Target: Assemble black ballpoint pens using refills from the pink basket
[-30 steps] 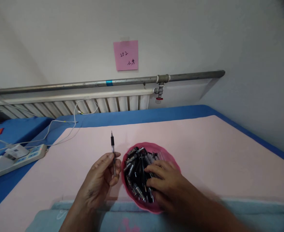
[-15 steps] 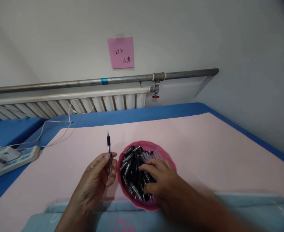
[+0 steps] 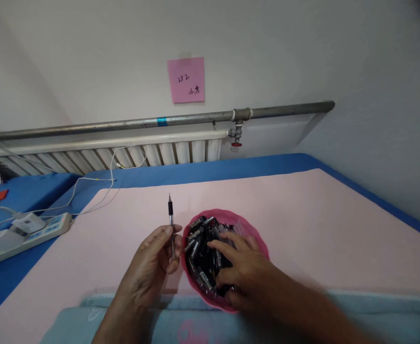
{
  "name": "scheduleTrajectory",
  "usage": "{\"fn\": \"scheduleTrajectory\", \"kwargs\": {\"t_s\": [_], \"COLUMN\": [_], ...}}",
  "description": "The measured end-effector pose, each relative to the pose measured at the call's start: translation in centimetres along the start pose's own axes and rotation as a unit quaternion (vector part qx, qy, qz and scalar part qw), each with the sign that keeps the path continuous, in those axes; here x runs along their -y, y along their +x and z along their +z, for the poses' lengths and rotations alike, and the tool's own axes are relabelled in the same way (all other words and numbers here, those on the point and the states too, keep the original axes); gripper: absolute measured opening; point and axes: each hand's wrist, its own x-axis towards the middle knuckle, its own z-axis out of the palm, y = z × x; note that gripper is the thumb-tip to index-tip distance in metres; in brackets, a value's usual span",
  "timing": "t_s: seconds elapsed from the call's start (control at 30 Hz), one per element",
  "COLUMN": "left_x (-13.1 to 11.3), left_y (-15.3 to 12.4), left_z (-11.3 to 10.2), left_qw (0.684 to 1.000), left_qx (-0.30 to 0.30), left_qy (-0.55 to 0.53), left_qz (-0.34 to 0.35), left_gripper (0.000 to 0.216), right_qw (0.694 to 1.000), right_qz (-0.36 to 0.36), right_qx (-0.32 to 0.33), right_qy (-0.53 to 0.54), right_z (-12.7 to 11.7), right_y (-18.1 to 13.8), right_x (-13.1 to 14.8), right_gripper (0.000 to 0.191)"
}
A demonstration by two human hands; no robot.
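A slim pen with a black grip and a clear-grey barrel stands upright, its bare tip pointing up. My left hand pinches its lower barrel between thumb and fingers, just left of a pink scalloped bowl. Inside the bowl lie many pen parts, black and clear with silvery printed pieces. My right hand reaches over the bowl's right side, fingers bent and apart among the parts. Nothing is visibly gripped in it, though its fingertips are partly hidden.
The bowl rests on a pale pink sheet over a blue surface. A light-blue cloth runs along the near edge. At left lies a power strip with white plugs and cables. A radiator and a pipe line the wall.
The whole view has shifted slightly, so things appear a little farther right. My left hand still holds the pen upright. My right hand's fingers have moved slightly among the parts in the bowl.
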Motion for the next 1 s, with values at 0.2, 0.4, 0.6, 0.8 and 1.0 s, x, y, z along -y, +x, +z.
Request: {"fn": "scheduleTrajectory", "kwargs": {"t_s": [0.2,0.4,0.6,0.8,1.0], "left_x": [-0.2,0.0,1.0,1.6,2.3], "left_y": [0.0,-0.2,-0.3,-0.6,-0.7], "left_z": [0.2,0.2,0.3,1.4,2.4], "left_qw": [1.0,0.996,0.993,0.99,0.988], "left_qx": [-0.006,0.023,0.023,0.031,0.056], "left_qy": [-0.024,-0.081,-0.116,-0.131,-0.138], "left_qz": [-0.014,-0.024,-0.02,-0.027,-0.03], "left_gripper": [0.021,0.018,0.015,0.017,0.016], "right_qw": [0.999,0.995,0.984,0.96,0.939], "right_qz": [0.011,-0.003,-0.036,0.049,0.108], "right_qx": [-0.031,-0.102,-0.159,-0.161,-0.199], "right_qy": [-0.021,-0.001,0.072,0.223,0.257], "right_z": [1.0,1.3,0.7,-0.6,-1.1], "right_y": [0.2,-0.2,0.2,0.1,-0.1], "right_x": [0.4,0.6,0.8,1.5,2.2], "right_gripper": [0.018,0.02,0.024,0.012,0.011]}}
